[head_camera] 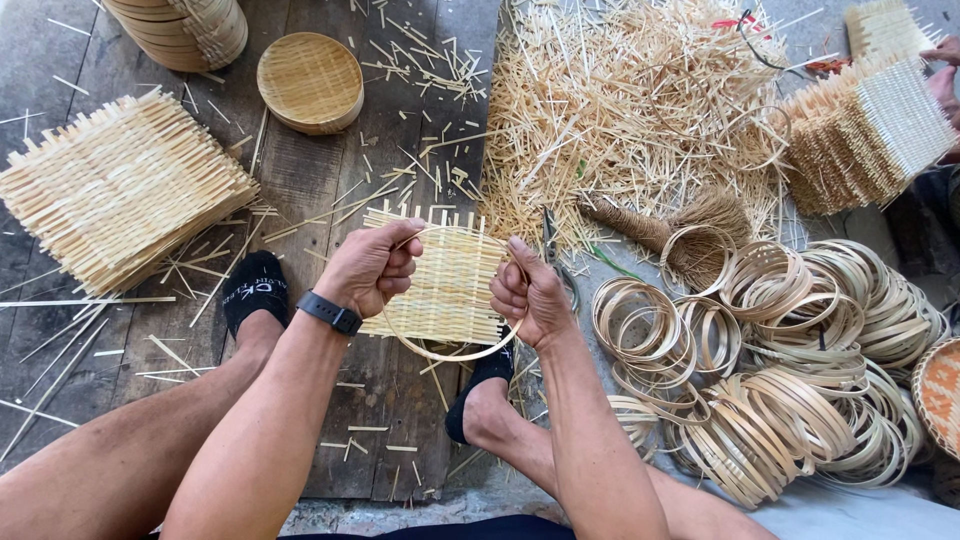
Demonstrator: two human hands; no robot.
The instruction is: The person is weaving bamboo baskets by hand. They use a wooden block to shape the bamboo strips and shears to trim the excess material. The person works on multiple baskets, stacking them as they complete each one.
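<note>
My left hand (372, 268) and my right hand (530, 292) both grip a thin bamboo ring (455, 354) laid over a square woven bamboo mat (450, 285). The left hand pinches the ring's upper left side and wears a black watch on its wrist. The right hand clamps the ring's right side. The mat's loose strip ends stick up along its top edge. My feet in black socks rest on the wooden planks either side of the mat.
A stack of woven mats (115, 190) lies at left, a small round basket (310, 80) above. Loose bamboo strips (620, 110) pile at top centre. Several bamboo rings (780, 370) heap at right, near a brush (670, 228), scissors (555, 250) and another mat stack (865, 135).
</note>
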